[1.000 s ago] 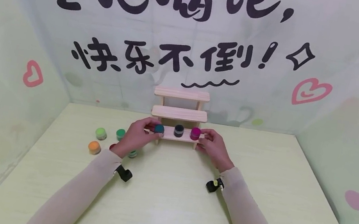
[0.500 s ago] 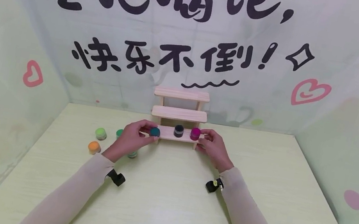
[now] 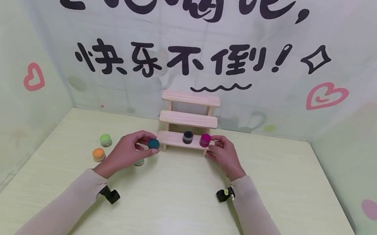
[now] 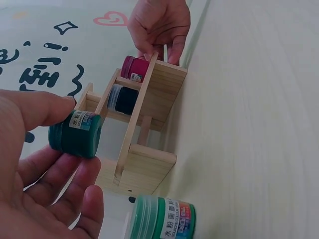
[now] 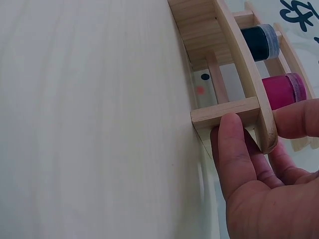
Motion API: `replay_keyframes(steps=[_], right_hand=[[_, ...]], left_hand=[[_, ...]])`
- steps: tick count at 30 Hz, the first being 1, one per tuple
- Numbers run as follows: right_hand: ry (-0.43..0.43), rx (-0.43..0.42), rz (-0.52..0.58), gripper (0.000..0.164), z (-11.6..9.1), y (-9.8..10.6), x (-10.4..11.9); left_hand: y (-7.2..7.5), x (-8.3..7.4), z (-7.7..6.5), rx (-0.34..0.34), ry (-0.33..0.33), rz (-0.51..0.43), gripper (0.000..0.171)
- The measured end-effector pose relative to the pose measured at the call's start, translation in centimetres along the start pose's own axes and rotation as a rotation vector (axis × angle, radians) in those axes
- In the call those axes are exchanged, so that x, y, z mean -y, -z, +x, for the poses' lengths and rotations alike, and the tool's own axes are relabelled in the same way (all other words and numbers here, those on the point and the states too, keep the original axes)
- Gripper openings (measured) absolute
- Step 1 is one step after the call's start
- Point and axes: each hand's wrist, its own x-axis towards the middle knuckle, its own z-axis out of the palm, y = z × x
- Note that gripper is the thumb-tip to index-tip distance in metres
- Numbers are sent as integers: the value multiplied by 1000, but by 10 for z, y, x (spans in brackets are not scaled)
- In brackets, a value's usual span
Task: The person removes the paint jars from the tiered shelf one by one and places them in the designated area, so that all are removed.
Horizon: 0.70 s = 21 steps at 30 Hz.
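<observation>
My left hand (image 3: pixel 129 149) pinches a teal-lidded gouache paint jar (image 3: pixel 153 144) between thumb and fingers, just off the left end of a three-tier wooden stand (image 3: pixel 188 119). In the left wrist view the jar (image 4: pixel 75 133) is tilted, its label showing. On the stand's lowest shelf are a dark paint jar (image 3: pixel 187 137) in the middle and a magenta paint jar (image 3: pixel 205 140) at the right end. There my right hand (image 3: pixel 225 156) grips the stand. The right wrist view has one finger against the leg (image 5: pixel 227 110) and another on the shelf's end beside the magenta jar.
Left on the table are a light green jar (image 3: pixel 106 140) and an orange jar (image 3: pixel 98 155). A green jar (image 3: pixel 139 162) is partly hidden by my left hand; other jars may be behind it. A printed cloth backdrop (image 3: pixel 132 95) rises behind the stand.
My left hand has drawn the teal jar away from the lowest shelf's left end, leftward and toward me. My right hand and the other two jars on the stand have stayed put.
</observation>
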Motion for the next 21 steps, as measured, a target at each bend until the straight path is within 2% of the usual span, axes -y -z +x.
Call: replay_keyframes(steps=[9, 21], right_hand=[[4, 2, 10, 36, 1, 1, 0], [6, -4, 15, 36, 0, -1, 1]], left_hand=[[8, 15, -16, -42, -15, -1, 47], [21, 24, -46, -35, -18, 16, 48]])
